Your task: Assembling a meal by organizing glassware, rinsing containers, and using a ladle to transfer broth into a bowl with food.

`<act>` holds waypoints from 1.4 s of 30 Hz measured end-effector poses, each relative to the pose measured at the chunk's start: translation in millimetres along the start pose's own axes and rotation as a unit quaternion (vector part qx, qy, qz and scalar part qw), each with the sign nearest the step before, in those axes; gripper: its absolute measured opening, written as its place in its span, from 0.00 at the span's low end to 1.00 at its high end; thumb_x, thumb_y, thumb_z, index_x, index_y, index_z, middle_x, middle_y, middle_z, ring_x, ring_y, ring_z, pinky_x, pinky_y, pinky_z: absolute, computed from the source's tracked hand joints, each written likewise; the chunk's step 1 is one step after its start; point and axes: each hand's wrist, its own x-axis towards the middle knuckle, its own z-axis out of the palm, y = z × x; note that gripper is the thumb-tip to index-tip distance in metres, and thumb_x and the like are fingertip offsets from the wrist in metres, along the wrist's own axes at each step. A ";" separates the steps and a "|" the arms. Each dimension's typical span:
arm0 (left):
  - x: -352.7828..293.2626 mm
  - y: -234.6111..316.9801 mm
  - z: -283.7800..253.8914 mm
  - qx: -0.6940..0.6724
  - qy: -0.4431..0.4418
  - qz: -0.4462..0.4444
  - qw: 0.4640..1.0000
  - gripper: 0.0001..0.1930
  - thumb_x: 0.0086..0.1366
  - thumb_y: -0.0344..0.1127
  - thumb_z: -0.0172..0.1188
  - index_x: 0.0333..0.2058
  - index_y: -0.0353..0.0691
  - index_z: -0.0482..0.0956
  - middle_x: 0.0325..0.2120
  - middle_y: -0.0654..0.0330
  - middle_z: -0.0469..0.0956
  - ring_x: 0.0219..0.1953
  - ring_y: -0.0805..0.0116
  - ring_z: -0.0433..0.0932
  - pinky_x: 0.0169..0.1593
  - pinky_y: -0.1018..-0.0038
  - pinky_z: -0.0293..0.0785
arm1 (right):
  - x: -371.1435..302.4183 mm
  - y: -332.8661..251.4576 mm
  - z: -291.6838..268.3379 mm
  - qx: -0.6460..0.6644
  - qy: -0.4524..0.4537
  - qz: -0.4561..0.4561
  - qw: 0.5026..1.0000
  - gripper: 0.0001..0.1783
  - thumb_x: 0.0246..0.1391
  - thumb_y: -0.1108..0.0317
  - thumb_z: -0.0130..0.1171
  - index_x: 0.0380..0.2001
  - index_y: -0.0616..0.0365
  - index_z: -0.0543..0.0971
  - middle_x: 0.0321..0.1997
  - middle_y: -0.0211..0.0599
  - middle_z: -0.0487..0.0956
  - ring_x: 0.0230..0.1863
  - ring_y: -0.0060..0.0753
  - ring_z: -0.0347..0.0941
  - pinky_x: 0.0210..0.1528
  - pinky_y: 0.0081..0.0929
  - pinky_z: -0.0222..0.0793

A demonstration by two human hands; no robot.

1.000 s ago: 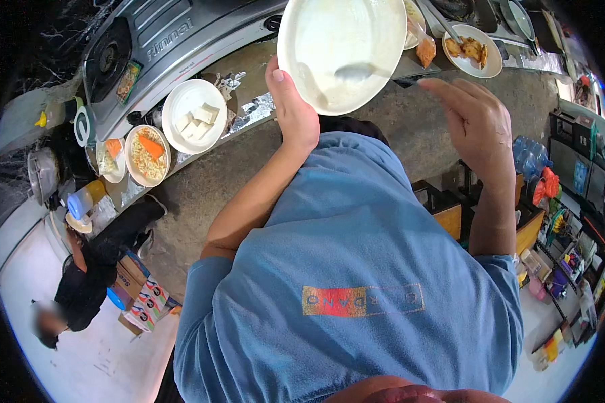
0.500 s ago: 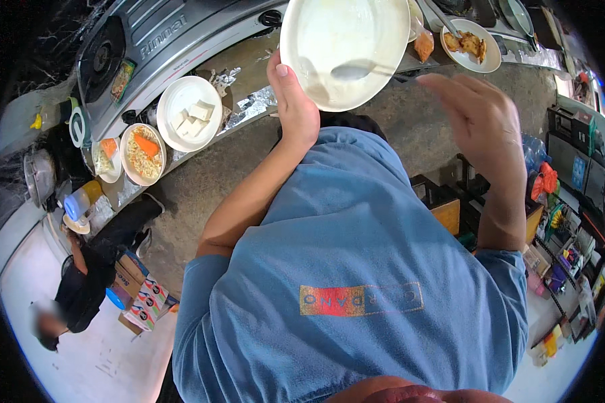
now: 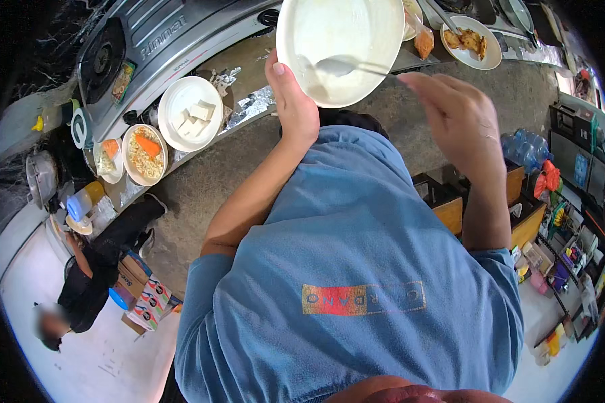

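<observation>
A white oval bowl (image 3: 356, 40) with pale liquid in its bottom is tilted up in front of me. My left hand (image 3: 294, 101) grips its left rim, thumb on the near side. From the right, my right hand (image 3: 460, 114) holds a metal spoon (image 3: 339, 67) by the handle, fingers closed and slightly blurred. The spoon's bowl dips into the pale liquid near the lower left of the dish, its shadow beside it.
A gas stove (image 3: 181, 40) stands at the back left. Along the counter are a plate of white cubes (image 3: 168, 101), a bowl of noodles with carrot (image 3: 131, 168) and a bowl of browned pieces (image 3: 474, 57). Another person (image 3: 81, 282) is at the left, near cardboard boxes (image 3: 141, 289).
My right hand has moved left with the spoon, whose bowl has shifted left inside the dish. The dish has moved slightly left and up.
</observation>
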 end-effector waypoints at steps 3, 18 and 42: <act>1.4 0.2 -1.1 -0.014 -0.017 0.013 1.000 0.31 0.74 0.56 0.29 0.62 0.33 0.50 0.55 0.49 0.62 0.58 0.66 0.64 0.61 0.72 0.61 | 2.0 0.5 3.6 0.047 -0.028 -0.026 0.998 0.11 0.54 0.71 0.56 0.40 0.54 0.82 0.26 0.38 0.78 0.27 0.40 0.76 0.30 0.34 0.70; -2.6 4.7 -3.9 -0.017 0.020 0.019 0.999 0.30 0.75 0.55 0.29 0.62 0.34 0.50 0.56 0.50 0.62 0.57 0.66 0.65 0.60 0.72 0.61 | 6.8 -9.8 4.1 0.054 -0.037 -0.019 0.998 0.10 0.55 0.73 0.55 0.40 0.55 0.81 0.27 0.40 0.78 0.29 0.43 0.76 0.30 0.35 0.69; -0.4 -2.5 -8.8 0.020 0.039 0.054 0.998 0.31 0.73 0.58 0.32 0.64 0.40 0.50 0.59 0.52 0.61 0.61 0.61 0.64 0.63 0.66 0.61 | 10.6 -1.6 -25.1 -0.009 -0.020 -0.068 0.997 0.13 0.52 0.76 0.54 0.41 0.55 0.81 0.32 0.39 0.81 0.30 0.41 0.78 0.32 0.35 0.72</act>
